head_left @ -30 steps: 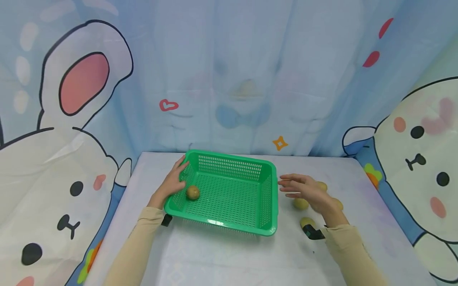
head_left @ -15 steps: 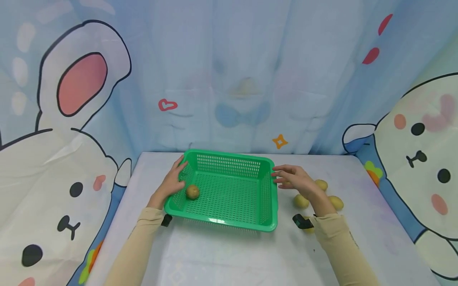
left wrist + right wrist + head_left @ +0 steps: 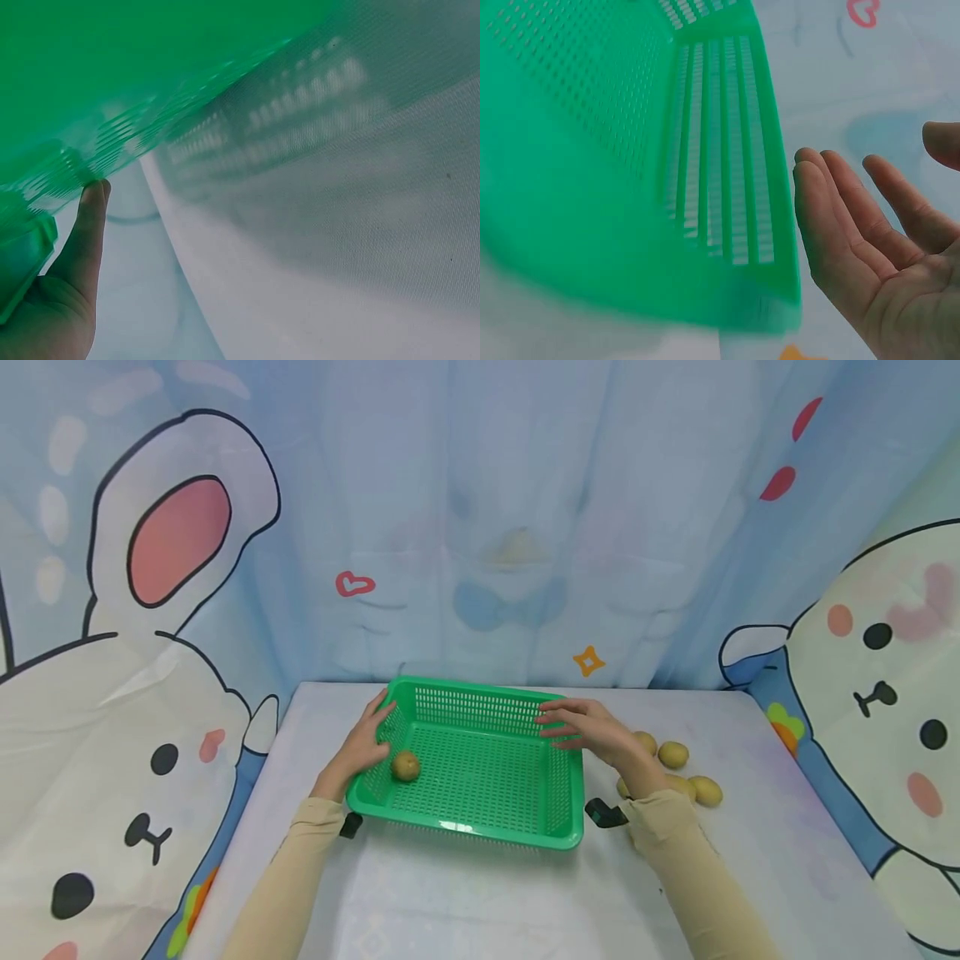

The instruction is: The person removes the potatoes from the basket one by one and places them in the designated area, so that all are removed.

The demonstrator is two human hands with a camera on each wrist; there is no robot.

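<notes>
A green plastic mesh basket (image 3: 465,828) stands in the middle of the table in the head view, its shadow falling below it. One small brownish potato (image 3: 406,766) lies inside, near the left end. My left hand (image 3: 356,752) grips the basket's left side; in the left wrist view a finger (image 3: 88,240) presses the outside of the mesh. Over the basket's right rim hovers my right hand (image 3: 588,731), fingers extended and holding nothing. The right wrist view shows its palm (image 3: 907,300) bare, fingertips close beside the rim.
Several yellow potatoes (image 3: 673,755) lie on the white table (image 3: 465,902) to the right of the basket, some partly hidden by the right forearm. A blue printed curtain (image 3: 510,510) hangs behind the table's far edge. Dark camera mounts (image 3: 603,813) sit at the wrists.
My right hand has moved left, from beside the basket to over its right rim, and its sleeve now covers a front potato. The left hand, basket and inside potato stay nearly in place.
</notes>
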